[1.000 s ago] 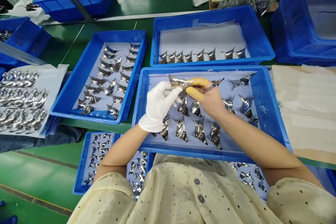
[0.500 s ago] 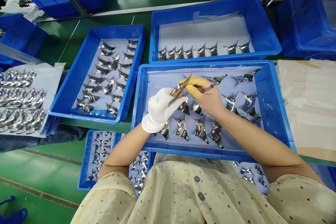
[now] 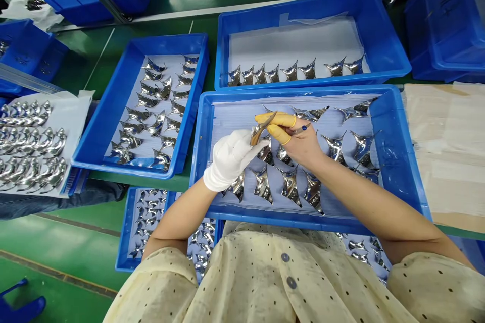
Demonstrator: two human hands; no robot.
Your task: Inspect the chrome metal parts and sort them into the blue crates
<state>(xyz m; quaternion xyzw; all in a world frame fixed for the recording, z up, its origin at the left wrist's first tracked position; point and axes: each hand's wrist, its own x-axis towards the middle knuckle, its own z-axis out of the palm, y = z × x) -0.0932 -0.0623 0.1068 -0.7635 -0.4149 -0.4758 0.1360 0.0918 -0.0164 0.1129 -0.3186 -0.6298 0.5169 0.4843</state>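
Note:
My left hand (image 3: 229, 159), in a white glove, and my right hand (image 3: 297, 141), with yellow finger cots on thumb and forefinger, pinch one shiny curved metal piece (image 3: 261, 128) between them. The piece is turned edge-on, above the near blue tray (image 3: 202, 161). A blue-tipped pen (image 3: 301, 129) is tucked between my right fingers. Below my hands several pointed chrome pieces (image 3: 290, 186) lie in rows on the tray's pale liner.
A far blue tray (image 3: 382, 45) holds one row of pieces. A left blue tray (image 3: 113, 126) holds several rows. Chrome parts lie on a white sheet (image 3: 71, 126) at far left. Another tray (image 3: 125, 242) sits by my lap. Blue bins (image 3: 443, 25) stand right; brown paper (image 3: 447, 151) lies beside.
Both hands have turned the metal piece from lying flat to standing edge-on and lowered it slightly toward the tray. The view has tilted a little.

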